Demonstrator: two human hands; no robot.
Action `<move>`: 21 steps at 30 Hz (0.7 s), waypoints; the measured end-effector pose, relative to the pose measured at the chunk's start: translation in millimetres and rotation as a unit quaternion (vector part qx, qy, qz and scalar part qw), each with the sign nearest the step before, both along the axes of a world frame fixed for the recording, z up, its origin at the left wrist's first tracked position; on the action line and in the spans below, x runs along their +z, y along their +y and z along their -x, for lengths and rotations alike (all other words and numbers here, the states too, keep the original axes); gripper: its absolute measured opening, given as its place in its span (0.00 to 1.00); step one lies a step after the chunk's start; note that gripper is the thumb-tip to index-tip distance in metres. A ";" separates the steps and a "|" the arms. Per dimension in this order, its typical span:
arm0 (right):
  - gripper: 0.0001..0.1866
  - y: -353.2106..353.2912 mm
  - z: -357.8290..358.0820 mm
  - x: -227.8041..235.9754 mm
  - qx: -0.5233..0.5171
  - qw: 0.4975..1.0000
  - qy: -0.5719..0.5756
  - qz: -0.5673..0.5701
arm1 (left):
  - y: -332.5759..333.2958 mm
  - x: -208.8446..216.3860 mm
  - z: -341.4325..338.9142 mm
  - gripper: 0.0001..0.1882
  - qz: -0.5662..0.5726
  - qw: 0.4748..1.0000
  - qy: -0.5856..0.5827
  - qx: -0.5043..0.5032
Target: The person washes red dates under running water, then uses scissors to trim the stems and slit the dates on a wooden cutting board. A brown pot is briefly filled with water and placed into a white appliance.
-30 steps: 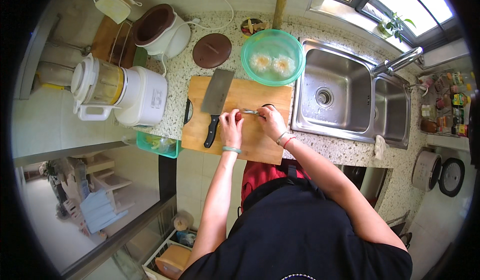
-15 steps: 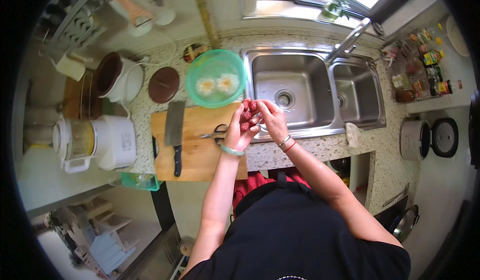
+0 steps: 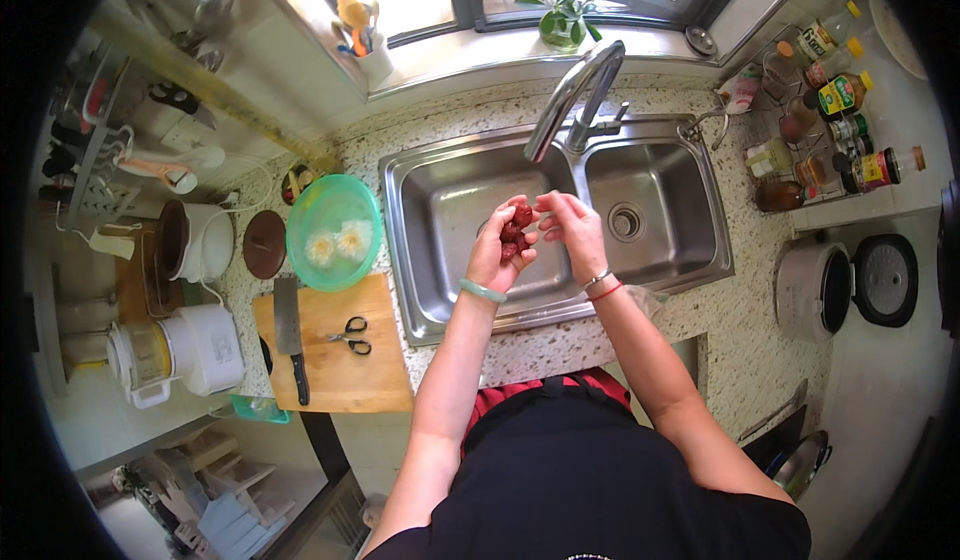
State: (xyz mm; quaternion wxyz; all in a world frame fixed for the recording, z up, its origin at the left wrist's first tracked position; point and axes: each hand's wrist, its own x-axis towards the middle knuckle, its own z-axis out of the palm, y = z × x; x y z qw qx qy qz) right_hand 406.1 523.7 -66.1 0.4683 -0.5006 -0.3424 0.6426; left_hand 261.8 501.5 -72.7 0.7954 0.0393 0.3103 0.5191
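Several dark red dried dates lie in my left hand, which is cupped around them over the large left basin of the steel sink. My right hand hovers just to the right of the dates, its fingers loosely curled and apart, with nothing visible in them. Above both hands the chrome faucet arches over the basins; no water shows running from it. The smaller right basin lies beyond my right hand.
Left of the sink, a green bowl holds two whitish noodle-like nests. A wooden board carries a cleaver and scissors. Farther left stand a white juicer-like appliance and a pot. Bottles and a rice cooker are at right.
The view has swung toward the sink. Both hands have moved right, from the board's edge to over the left basin. My right fingers have come away from the dates in my left hand.
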 end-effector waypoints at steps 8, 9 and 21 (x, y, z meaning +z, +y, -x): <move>0.25 126.4 -71.2 -16.1 -0.144 0.980 -0.138 0.026 | 37.3 9.4 -30.0 0.16 0.016 1.000 -0.018 0.020; 0.26 139.3 -74.5 -17.8 -0.144 0.976 -0.159 0.036 | 41.5 9.2 -32.0 0.16 0.022 0.999 -0.015 0.027; 0.28 191.7 -104.6 -56.5 -0.162 0.954 -0.245 0.053 | 65.6 -4.4 -35.4 0.15 0.063 0.994 -0.036 0.085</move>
